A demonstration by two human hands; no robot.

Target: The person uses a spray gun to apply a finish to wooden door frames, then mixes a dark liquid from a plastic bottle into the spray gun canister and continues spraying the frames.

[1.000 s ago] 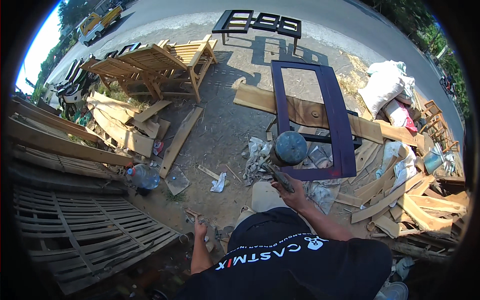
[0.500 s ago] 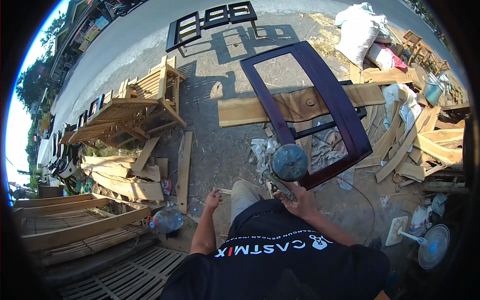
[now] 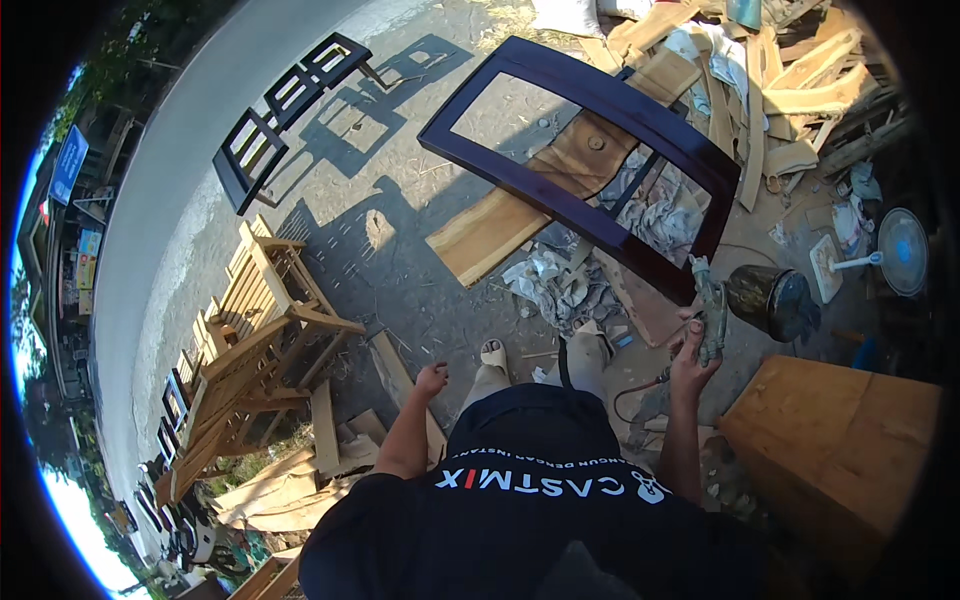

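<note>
My right hand [image 3: 690, 360] is closed round the handle of a spray gun [image 3: 711, 325], whose dark round cup [image 3: 765, 300] hangs out to the right. The gun is beside the near right corner of a dark reddish-brown wooden frame [image 3: 540, 195], with two openings. Under the frame lies a rough wooden plank [image 3: 480, 235]. To the left of my body, my left hand [image 3: 432, 380] is raised with curled fingers, away from the frame; whether it holds anything small is unclear. A thin hose [image 3: 635, 387] runs near my right hand.
Crumpled rags [image 3: 560, 285] lie on the ground beneath the frame. Unfinished wooden chairs [image 3: 260, 300] stand at left, and dark frames [image 3: 320, 65] on legs stand farther off. Wood offcuts [image 3: 815, 85] and a fan [image 3: 902, 252] are at right, near a brown wooden panel [image 3: 830, 430].
My right hand and the spray gun have swung right, from over the frame's near end to beside its corner. The view has turned. My left hand stays curled at my left side.
</note>
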